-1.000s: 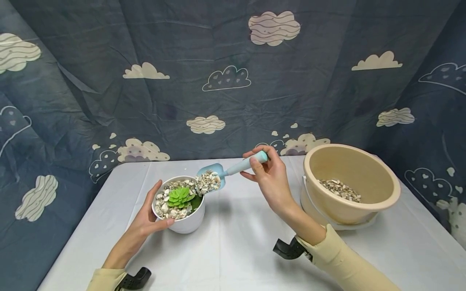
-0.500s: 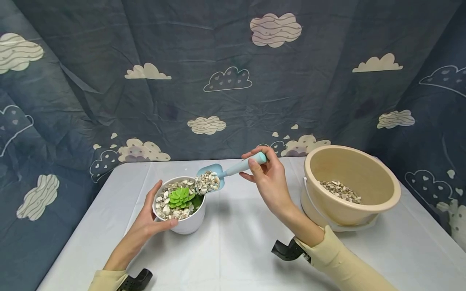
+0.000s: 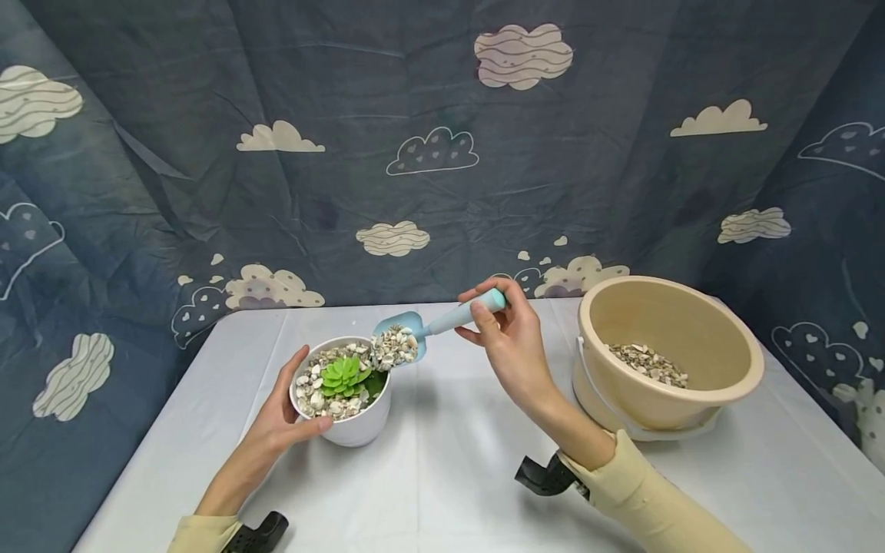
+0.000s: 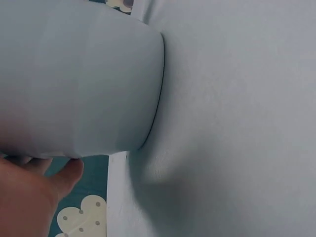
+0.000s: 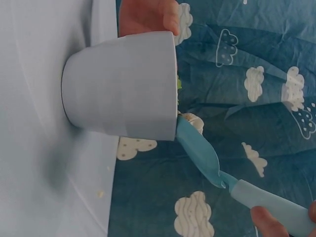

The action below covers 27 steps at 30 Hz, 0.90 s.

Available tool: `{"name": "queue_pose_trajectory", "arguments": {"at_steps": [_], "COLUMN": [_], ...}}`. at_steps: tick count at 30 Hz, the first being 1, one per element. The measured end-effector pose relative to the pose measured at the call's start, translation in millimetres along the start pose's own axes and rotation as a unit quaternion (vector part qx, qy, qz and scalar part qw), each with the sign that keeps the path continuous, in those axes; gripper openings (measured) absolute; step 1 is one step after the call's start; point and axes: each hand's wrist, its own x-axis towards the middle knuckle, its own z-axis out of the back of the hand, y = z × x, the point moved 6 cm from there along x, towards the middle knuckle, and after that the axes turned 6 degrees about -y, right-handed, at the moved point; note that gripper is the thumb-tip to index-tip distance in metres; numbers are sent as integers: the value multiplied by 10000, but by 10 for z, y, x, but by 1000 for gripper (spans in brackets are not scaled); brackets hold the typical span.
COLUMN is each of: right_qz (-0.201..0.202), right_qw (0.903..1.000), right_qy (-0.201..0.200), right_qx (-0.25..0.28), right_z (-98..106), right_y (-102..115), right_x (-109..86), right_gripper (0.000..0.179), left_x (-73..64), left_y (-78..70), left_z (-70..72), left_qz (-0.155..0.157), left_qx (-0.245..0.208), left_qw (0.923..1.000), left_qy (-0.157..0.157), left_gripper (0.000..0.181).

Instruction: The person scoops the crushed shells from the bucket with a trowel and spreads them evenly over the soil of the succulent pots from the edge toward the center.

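A white plant pot [image 3: 361, 427] stands upright on the table, filled with small stones around a green succulent [image 3: 343, 376]. My left hand [image 3: 278, 421] holds the pot from its left side, thumb at the front of the rim. With its fingers and thumb my right hand [image 3: 513, 347] grips the handle of a light blue trowel [image 3: 452, 318]. The trowel's blade carries a heap of small stones [image 3: 394, 347]. In the right wrist view the tip of the trowel [image 5: 197, 148] meets the pot's rim [image 5: 174, 89], with the handle sloping away from it.
A beige bucket [image 3: 588, 315] with a pale handle stands on the right of the table. Small stones [image 3: 646, 364] lie in its bottom. The table has a white cloth [image 3: 456, 491]. Behind it hangs a dark blue curtain [image 3: 318, 84] with cloud patterns.
Hardly anything differs. The trowel with its stones stays at the pot's rim, and both hands keep their places apart from a very slight shift.
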Motion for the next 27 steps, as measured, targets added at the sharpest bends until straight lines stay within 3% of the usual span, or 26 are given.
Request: {"name": "queue_pose_trajectory", "arguments": {"at_steps": [17, 23, 27], "right_qz": [98, 64, 69], "right_qw": [9999, 10000, 9999], "right_qy": [-42, -30, -57], "right_qx": [-57, -68, -102], "right_z": [-22, -23, -10], "right_y": [11, -11, -23], "right_x": [7, -2, 0], "right_gripper": [16, 17, 17], "left_x": [18, 5, -2], "left_y": [-13, 23, 25], "left_z": [-47, -24, -21], "left_qz": [191, 190, 131], "left_qx": [191, 183, -153], "left_qw": [9993, 9995, 9998], "left_qy": [-246, -166, 44], "left_gripper": [106, 104, 101]}}
